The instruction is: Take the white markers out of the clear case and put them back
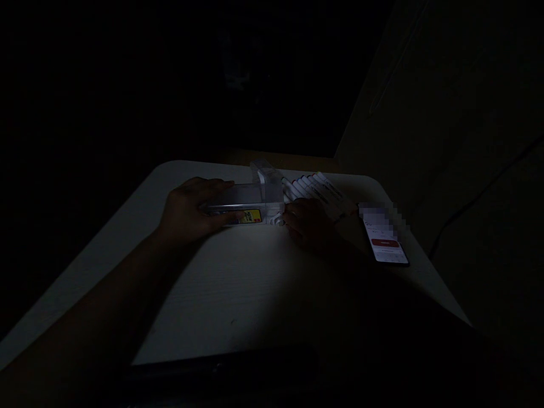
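A clear plastic case [242, 195] with a yellow label lies on its side on the pale table, its lid flap [264, 167] raised at the far right end. My left hand [191, 207] grips the case from the left, thumb along the near side by the label and fingers over the top. At the case's right end, my right hand [308, 224] has its fingers curled against the edge; dim light hides what they hold, if anything. Several white markers [321, 190] with coloured ends lie side by side just beyond the right hand.
A phone [385, 235] with a lit screen lies near the right edge of the table [221, 294]. A dark object [216, 371] stretches along the near edge. A cable [476, 204] runs beyond the table on the right. The surroundings are very dark.
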A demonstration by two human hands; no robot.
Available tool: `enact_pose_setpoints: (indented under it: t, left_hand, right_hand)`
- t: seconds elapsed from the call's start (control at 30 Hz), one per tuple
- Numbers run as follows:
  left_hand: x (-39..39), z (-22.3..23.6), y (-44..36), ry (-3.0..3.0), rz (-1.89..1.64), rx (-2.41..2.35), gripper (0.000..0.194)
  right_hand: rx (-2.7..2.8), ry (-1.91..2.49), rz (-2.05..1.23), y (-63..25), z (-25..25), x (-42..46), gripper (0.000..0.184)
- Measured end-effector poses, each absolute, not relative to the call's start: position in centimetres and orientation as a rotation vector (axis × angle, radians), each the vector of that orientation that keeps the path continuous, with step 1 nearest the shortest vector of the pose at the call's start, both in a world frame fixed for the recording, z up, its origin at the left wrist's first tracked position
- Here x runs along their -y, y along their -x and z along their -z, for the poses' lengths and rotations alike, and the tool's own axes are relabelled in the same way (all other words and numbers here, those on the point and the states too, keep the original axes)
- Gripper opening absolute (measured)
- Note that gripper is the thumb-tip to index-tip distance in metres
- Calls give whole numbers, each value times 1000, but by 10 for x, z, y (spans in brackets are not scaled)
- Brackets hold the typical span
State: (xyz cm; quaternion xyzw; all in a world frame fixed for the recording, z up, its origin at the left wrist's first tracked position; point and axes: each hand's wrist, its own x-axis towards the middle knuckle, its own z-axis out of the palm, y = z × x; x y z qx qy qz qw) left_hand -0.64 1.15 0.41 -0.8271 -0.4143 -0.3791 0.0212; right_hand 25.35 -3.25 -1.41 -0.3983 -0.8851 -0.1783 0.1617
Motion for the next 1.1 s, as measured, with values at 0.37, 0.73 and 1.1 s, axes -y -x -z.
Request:
enact_pose_setpoints:
  t: [0.37,0.73,1.1]
  left_hand:
    - [-10,-4,6,2571,1163,1320,56]
    - [-10,-6,6,2589,1135,1366,54]
    - [-7,-8,5,2582,1107,1357,59]
  right_hand:
    - [2369,1165,467,-257,14,39,29]
    - [2462,1196,447,-256,16,34,26]
    - [2504,1135,353,-255,20,31,31]
